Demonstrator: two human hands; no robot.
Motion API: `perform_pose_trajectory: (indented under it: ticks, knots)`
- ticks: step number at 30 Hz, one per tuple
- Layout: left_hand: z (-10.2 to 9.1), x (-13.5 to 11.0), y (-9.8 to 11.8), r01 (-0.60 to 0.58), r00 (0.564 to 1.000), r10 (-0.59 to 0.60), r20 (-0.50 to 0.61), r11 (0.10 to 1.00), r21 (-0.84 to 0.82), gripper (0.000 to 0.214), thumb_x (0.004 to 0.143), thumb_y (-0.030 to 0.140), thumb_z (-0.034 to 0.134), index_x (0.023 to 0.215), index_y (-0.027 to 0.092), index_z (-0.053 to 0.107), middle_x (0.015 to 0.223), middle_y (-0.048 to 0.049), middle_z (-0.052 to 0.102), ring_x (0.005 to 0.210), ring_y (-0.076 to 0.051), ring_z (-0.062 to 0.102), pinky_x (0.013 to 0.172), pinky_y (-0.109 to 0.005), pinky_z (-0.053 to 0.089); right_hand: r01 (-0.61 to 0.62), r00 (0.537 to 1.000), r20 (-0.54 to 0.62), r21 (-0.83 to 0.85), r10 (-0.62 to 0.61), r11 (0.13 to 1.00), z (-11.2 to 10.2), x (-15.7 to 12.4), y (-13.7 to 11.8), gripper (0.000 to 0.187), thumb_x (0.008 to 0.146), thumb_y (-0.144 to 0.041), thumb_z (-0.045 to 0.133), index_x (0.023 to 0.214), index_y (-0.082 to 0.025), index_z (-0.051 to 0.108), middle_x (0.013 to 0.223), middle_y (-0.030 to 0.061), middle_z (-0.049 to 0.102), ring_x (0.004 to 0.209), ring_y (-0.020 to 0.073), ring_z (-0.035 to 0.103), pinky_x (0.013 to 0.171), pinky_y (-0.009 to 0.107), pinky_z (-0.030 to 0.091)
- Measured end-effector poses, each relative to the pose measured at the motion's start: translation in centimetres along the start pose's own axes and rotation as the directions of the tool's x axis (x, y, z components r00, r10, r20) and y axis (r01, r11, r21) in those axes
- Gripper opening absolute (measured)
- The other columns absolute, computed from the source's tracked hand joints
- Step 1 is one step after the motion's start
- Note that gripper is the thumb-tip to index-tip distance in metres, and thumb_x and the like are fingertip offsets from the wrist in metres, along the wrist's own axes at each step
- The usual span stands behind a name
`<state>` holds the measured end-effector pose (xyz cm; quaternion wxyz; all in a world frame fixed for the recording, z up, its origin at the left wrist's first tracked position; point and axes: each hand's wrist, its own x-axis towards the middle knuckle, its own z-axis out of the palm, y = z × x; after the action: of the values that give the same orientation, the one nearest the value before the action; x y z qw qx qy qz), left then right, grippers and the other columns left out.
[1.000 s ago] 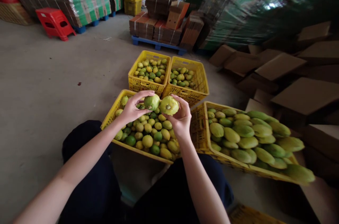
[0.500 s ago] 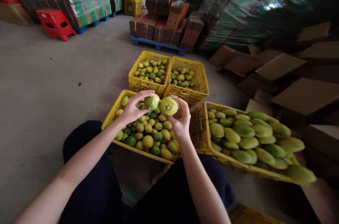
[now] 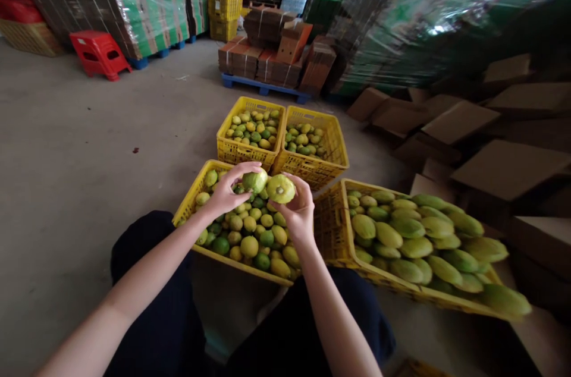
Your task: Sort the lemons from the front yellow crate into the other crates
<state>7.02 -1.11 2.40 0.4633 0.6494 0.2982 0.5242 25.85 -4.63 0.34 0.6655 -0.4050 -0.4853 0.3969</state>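
Observation:
My left hand (image 3: pixel 226 192) is closed around a green-yellow lemon (image 3: pixel 256 180), held above a yellow crate (image 3: pixel 191 204) full of lemons. Beside it my right hand (image 3: pixel 298 210) grips a second, paler lemon (image 3: pixel 281 188) with its stem end facing me. The two fruits nearly touch each other. Both forearms reach out over my dark-trousered knees.
Two more yellow crates (image 3: pixel 232 151) (image 3: pixel 339 157) of lemons stand behind the near one. A tilted yellow crate (image 3: pixel 332 228) at right holds larger green fruit. Flat cardboard boxes (image 3: pixel 508 163) lie at right, a blue pallet (image 3: pixel 263 87) of cardboard and a red stool (image 3: pixel 100 53) farther back.
Both hands and their lemons sit slightly lower in view, as does the rest of the scene. The grips look the same.

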Motion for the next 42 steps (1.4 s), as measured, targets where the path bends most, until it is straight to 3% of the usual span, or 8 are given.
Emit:
perform_pose_trajectory:
  ticks: [4, 9, 12, 16, 24, 30, 36, 42]
  knots:
    - [-0.2, 0.1, 0.0, 0.104, 0.994, -0.099, 0.039, 0.978, -0.180, 0.050, 0.063, 0.011, 0.072, 0.112, 0.025, 0.071, 0.122, -0.0060, 0.070, 0.121, -0.027, 0.062, 0.103, -0.037, 0.049, -0.073, 0.997, 0.003, 0.041, 0.073, 0.997, 0.4, -0.6, -0.3, 0.062, 0.056, -0.021, 0.093, 0.112, -0.025, 0.067, 0.120, 0.0049, 0.074, 0.116, 0.0276, 0.067, 0.105, 0.046, 0.053]
    - [0.3, 0.2, -1.3, 0.446, 0.890, -0.455, 0.041, 0.845, -0.297, 0.037, 0.076, 0.034, 0.076, 0.111, 0.027, 0.069, 0.093, -0.0016, 0.072, 0.068, -0.016, 0.064, 0.053, -0.022, 0.047, -0.306, 0.952, 0.038, 0.064, 0.304, 0.950, 0.5, -0.7, -0.7, 0.053, 0.062, -0.032, 0.093, 0.108, -0.027, 0.069, 0.094, 0.0001, 0.078, 0.085, 0.0228, 0.074, 0.075, 0.036, 0.064]
    - [0.9, 0.4, -2.3, 0.521, 0.826, -0.563, -0.019, 0.776, -0.354, 0.025, 0.080, 0.039, 0.073, 0.099, 0.022, 0.071, 0.073, 0.0010, 0.065, 0.047, -0.010, 0.050, 0.038, -0.019, 0.032, -0.429, 0.903, 0.045, 0.140, 0.427, 0.893, 0.9, -0.7, -0.3, 0.044, 0.069, -0.043, 0.089, 0.104, -0.025, 0.069, 0.072, -0.0019, 0.073, 0.057, 0.0190, 0.069, 0.046, 0.029, 0.058]
    - [1.3, 0.6, -2.5, 0.564, 0.756, -0.653, -0.042, 0.683, -0.464, 0.023, 0.087, 0.039, 0.065, 0.096, 0.019, 0.072, 0.058, 0.0029, 0.057, 0.040, -0.009, 0.044, 0.034, -0.019, 0.025, -0.487, 0.873, 0.128, 0.214, 0.470, 0.847, 1.6, -0.6, 0.4, 0.040, 0.075, -0.055, 0.082, 0.092, -0.022, 0.069, 0.055, -0.0038, 0.064, 0.037, 0.0157, 0.057, 0.032, 0.027, 0.045]
    - [1.1, 1.0, -1.5, 0.538, 0.764, -0.642, 0.060, 0.583, -0.610, 0.028, 0.079, 0.022, 0.054, 0.103, 0.020, 0.069, 0.084, -0.0028, 0.071, 0.065, -0.018, 0.067, 0.043, -0.023, 0.047, -0.539, 0.839, 0.108, 0.310, 0.534, 0.784, 1.6, -0.7, 0.3, 0.045, 0.074, -0.060, 0.080, 0.095, -0.022, 0.066, 0.063, -0.0031, 0.068, 0.041, 0.0125, 0.056, 0.035, 0.024, 0.042]
    - [1.9, 1.3, -1.7, 0.567, 0.542, -0.822, 0.176, 0.203, -0.799, 0.022, 0.083, 0.023, 0.059, 0.103, 0.017, 0.065, 0.083, -0.0075, 0.071, 0.074, -0.023, 0.072, 0.062, -0.033, 0.060, -0.619, 0.710, -0.014, 0.466, 0.704, 0.633, -1.2, -0.9, 1.7, 0.041, 0.068, -0.056, 0.084, 0.084, -0.023, 0.066, 0.068, 0.0003, 0.071, 0.047, 0.0149, 0.060, 0.031, 0.022, 0.038]
    - [2.9, 1.4, -1.9, 0.516, 0.456, -0.863, 0.217, 0.058, -0.854, 0.023, 0.098, 0.030, 0.049, 0.090, 0.013, 0.062, 0.069, -0.0056, 0.067, 0.057, -0.016, 0.067, 0.049, -0.025, 0.057, -0.577, 0.640, -0.057, 0.623, 0.766, 0.528, -1.1, 0.0, 1.9, 0.033, 0.068, -0.048, 0.081, 0.081, -0.023, 0.064, 0.066, -0.0027, 0.070, 0.058, 0.0160, 0.067, 0.042, 0.023, 0.050]
    - [3.4, 1.3, -1.8, 0.435, 0.475, -0.863, 0.170, 0.062, -0.898, 0.024, 0.099, 0.031, 0.047, 0.090, 0.015, 0.063, 0.064, -0.0036, 0.064, 0.052, -0.015, 0.064, 0.050, -0.027, 0.058, -0.596, 0.690, 0.007, 0.574, 0.724, 0.562, -0.1, -0.2, 1.9, 0.031, 0.069, -0.047, 0.077, 0.086, -0.023, 0.067, 0.077, 0.0001, 0.074, 0.068, 0.0186, 0.069, 0.055, 0.028, 0.058]
